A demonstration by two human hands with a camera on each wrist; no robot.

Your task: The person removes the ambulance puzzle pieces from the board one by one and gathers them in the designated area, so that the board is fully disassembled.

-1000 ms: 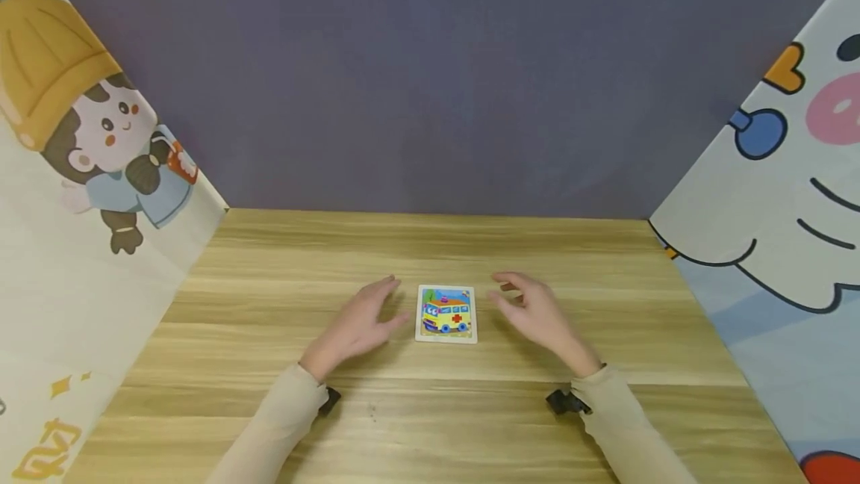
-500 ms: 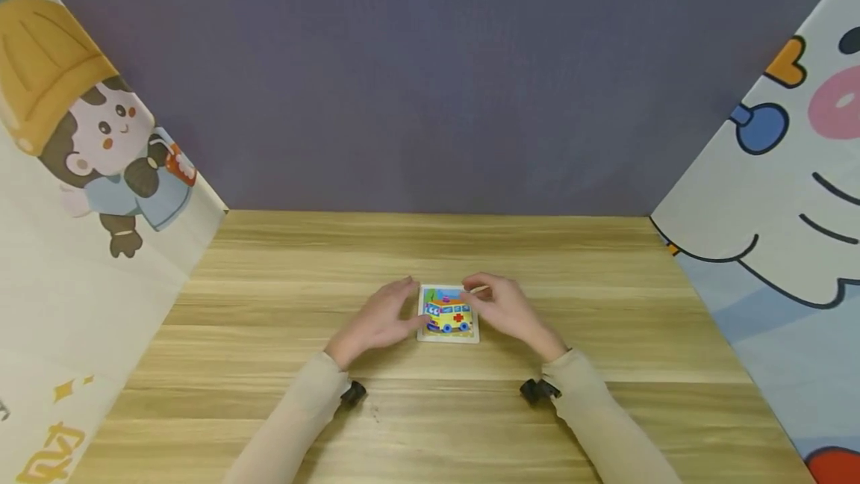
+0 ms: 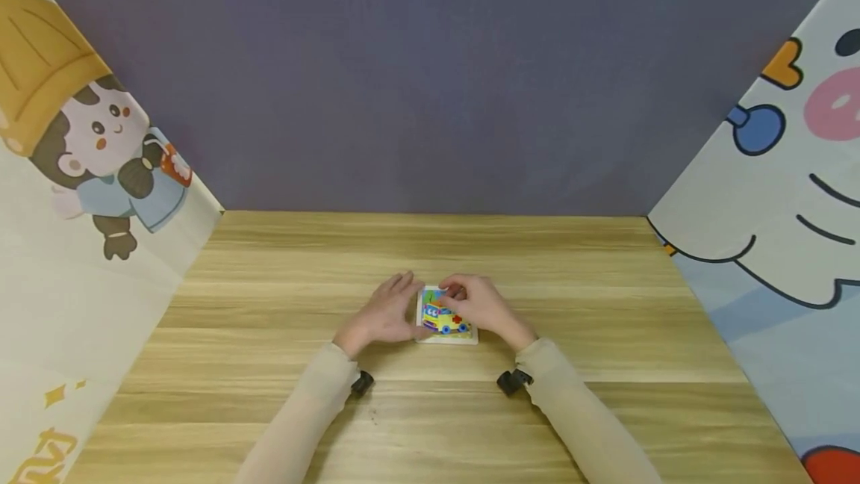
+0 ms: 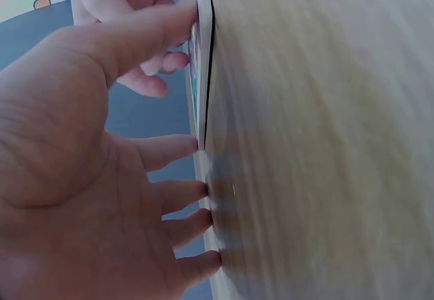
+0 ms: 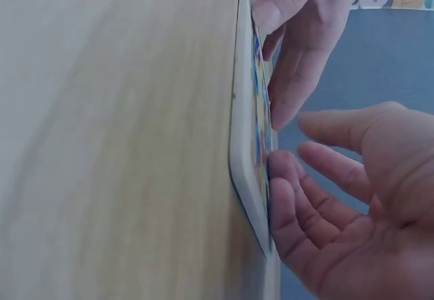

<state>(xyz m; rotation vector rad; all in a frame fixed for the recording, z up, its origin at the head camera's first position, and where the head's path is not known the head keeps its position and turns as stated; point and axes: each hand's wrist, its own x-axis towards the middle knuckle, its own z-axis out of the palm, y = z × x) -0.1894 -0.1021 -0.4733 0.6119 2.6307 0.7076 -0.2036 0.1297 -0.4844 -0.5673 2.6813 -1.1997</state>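
A small square wooden picture board point(image 3: 446, 326) with a pale rim and a yellow ambulance picture lies flat on the table. Along its left side is my left hand point(image 3: 384, 314), fingers extended. The left wrist view has that thumb point(image 4: 159, 27) on the board's near edge and the index fingertip by a corner, the other fingertips on the wood. Over the upper right of the picture my right hand point(image 3: 487, 306) bends its fingers loosely. In the right wrist view its fingertips point(image 5: 283, 164) meet the board's face; the thumb stands apart, and no piece shows between them.
The wooden tabletop point(image 3: 282, 267) extends around the board. A dark grey panel point(image 3: 430, 81) rises behind it, with cartoon-printed panels at the left point(image 3: 40, 305) and right point(image 3: 712, 193). Black wrist cameras point(image 3: 361, 383) sit at both cuffs.
Both hands have come inward from either side of the board. The left now touches its left edge; the right has moved left over the picture. The board stays in place.
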